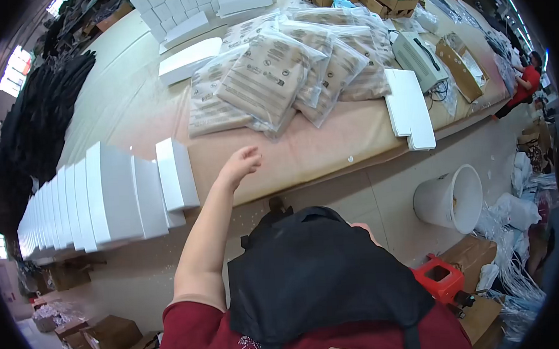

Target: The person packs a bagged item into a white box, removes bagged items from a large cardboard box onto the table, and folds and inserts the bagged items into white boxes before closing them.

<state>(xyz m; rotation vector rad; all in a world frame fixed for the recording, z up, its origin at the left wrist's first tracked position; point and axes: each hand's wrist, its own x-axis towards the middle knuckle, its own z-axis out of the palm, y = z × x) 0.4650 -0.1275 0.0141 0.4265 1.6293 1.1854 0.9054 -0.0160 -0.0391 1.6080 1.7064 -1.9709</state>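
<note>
My left hand (pixel 241 167) hovers over the near edge of the table with nothing in it, its fingers loosely bent and apart. Just beyond it lies a pile of clear plastic bags (pixel 265 80) with brown contents and dark printing. To its left, a white box (pixel 177 173) stands at the end of a long row of white boxes (pixel 113 196). Only a sliver of my right hand or forearm (pixel 366 232) shows behind the black cloth (pixel 322 273) on my front; its fingers are hidden.
Flat white boards (pixel 410 107), a grey-green device (pixel 420 59) and an open carton (pixel 460 67) are on the table's right side. A white bin (pixel 448 200) and a red stool-like object (pixel 438 278) stand on the floor. Dark cloth (pixel 36 124) is heaped left; a person in red (pixel 529 80) is far right.
</note>
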